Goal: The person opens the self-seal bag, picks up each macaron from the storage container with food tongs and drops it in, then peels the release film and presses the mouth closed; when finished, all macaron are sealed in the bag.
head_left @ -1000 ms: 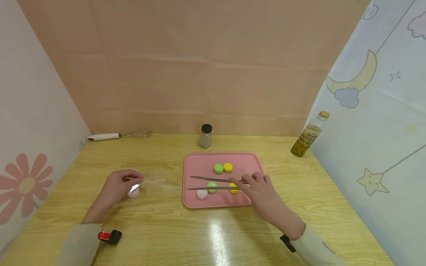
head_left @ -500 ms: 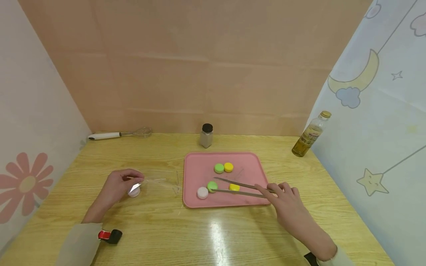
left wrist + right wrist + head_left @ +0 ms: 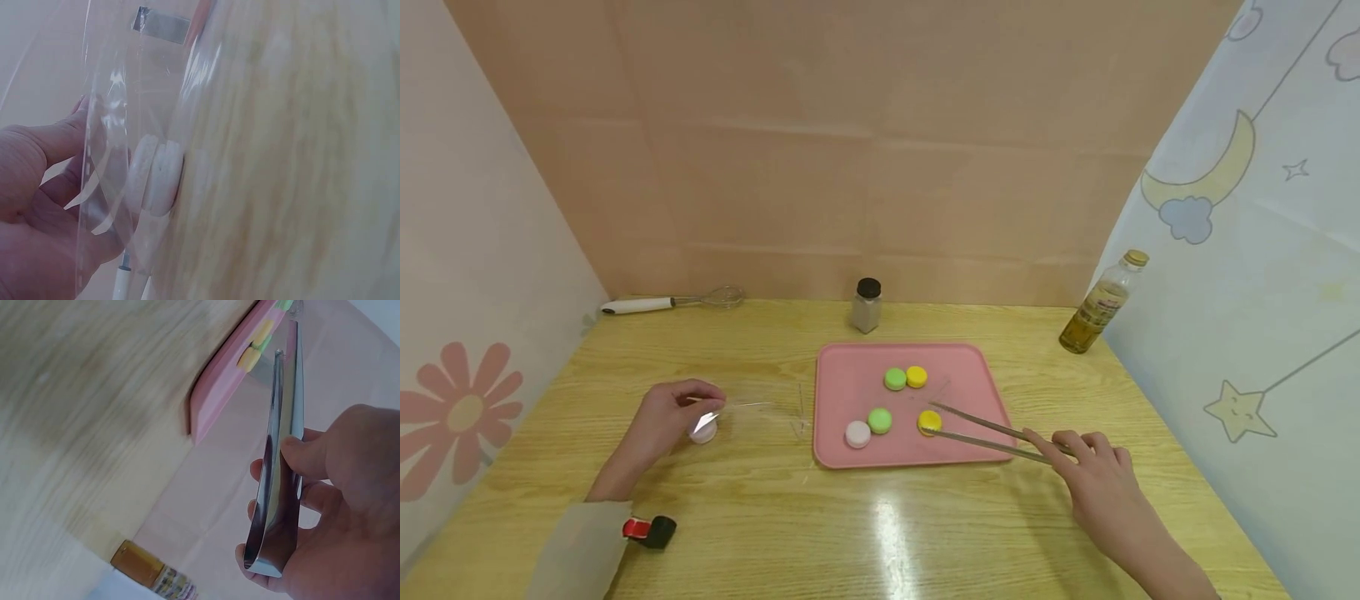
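My left hand [image 3: 662, 421] pinches the edge of a clear plastic bag [image 3: 758, 421] lying on the table. A whitish macaron [image 3: 156, 178] shows inside the bag in the left wrist view, close to my fingers. On the right, my right hand [image 3: 1105, 492] grips metal tongs [image 3: 272, 487] between thumb and fingers. The tongs' arms stand apart, their tips over a yellow macaron [image 3: 929, 422] on the pink tray [image 3: 835, 392]; contact cannot be told. Also on the tray are a green macaron [image 3: 880, 420], a pale one [image 3: 858, 434], and a green [image 3: 895, 379] and yellow pair [image 3: 916, 377].
Behind the tray stands a small black-capped jar [image 3: 866, 310]. A whisk [image 3: 647, 306] lies at the back left. At the back right is an oil bottle [image 3: 1096, 308]. Fabric-covered walls enclose the wooden table [image 3: 790, 533] at back and sides.
My right hand has drawn the tongs rightward across the tray, from over the pale and green macarons to the front yellow one. My left hand and the bag have stayed in place.
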Tool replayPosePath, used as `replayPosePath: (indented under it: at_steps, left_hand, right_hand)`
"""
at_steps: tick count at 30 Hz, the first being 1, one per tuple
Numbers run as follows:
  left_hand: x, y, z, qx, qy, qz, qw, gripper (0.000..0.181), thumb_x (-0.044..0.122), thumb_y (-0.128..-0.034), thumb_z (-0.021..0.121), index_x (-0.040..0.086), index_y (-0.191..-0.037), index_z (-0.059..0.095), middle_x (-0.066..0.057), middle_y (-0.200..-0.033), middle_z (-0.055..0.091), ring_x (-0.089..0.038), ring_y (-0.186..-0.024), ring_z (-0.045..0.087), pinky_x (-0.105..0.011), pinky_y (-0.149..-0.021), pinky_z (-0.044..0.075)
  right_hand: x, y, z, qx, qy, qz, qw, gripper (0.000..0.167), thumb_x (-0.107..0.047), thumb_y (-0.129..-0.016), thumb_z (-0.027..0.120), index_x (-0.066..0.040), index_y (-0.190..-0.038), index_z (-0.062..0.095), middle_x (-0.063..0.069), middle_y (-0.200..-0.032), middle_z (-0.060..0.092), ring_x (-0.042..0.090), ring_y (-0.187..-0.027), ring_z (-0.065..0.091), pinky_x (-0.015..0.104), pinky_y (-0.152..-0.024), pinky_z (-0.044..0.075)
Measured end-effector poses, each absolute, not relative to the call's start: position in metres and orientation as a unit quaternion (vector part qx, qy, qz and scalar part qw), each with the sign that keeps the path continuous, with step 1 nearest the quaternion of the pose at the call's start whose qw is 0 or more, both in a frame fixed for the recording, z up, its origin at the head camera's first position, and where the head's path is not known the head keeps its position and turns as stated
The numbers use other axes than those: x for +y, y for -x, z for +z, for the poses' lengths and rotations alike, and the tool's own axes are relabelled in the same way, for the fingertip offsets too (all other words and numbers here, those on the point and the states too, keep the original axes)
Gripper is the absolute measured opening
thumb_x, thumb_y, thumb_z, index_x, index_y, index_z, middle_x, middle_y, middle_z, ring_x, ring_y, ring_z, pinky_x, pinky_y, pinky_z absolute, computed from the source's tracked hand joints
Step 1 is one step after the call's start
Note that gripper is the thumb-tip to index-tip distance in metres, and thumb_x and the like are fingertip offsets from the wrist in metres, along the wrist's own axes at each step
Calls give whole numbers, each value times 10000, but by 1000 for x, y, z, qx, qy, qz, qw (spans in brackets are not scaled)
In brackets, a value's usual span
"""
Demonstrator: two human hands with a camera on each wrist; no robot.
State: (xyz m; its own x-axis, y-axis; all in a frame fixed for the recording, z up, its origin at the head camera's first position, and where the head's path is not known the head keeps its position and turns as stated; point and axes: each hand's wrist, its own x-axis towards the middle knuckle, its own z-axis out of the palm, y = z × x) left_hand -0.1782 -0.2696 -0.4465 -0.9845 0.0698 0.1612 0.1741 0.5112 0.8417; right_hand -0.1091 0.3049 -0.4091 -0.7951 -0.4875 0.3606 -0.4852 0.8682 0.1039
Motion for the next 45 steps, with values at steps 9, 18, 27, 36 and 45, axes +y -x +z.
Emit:
replayPosePath:
  at_steps: [9,18,27,36,45]
  left_hand:
    - [-270,180,-448,-868,69,-489,56,247,246,-977,711,21,-1068,759,-75,-1042,735,-134,-909,656,-270,-718,536]
    - [-270,180,-449,-868,73,-488,60,216,216,-977,712,28,-1073,760,-94,-1058,733,-141,-905,653,-265,-709,531]
    - [-270,180,-449,-865,71,-493,62,201,197,-967,724,28,-1068,761,-98,-1068,728,-129,-904,647,-256,-719,531]
    - [-268,179,-447,-866,64,-493,61,225,232,-968,724,27,-1053,763,-95,-1046,731,-147,-903,652,-261,-725,533]
    - [-269,179,-447,-866,69,-492,64,205,208,-970,720,28,-1057,763,-96,-1045,734,-144,-903,656,-257,-728,531]
  right_hand:
    - [323,105,-417,-951,-247,-7,184,969,252,-572,787,-215,-1398,589,46,-1098,574,311,-909,507,415,-650,307]
    - [318,112,-426,-952,-252,4,174,919,281,-615,715,-204,-1389,606,31,-1079,586,303,-893,499,383,-646,301]
    - [311,120,-431,-947,-267,21,175,921,295,-617,719,-190,-1392,612,13,-1086,589,285,-894,508,369,-640,307]
    - [308,124,-436,-948,-268,24,171,931,299,-605,746,-196,-1384,624,-24,-1071,595,232,-832,463,340,-608,267]
    - [307,122,-436,-943,-276,26,186,955,316,-591,717,-198,-1389,621,-21,-1082,591,251,-872,490,343,-635,263]
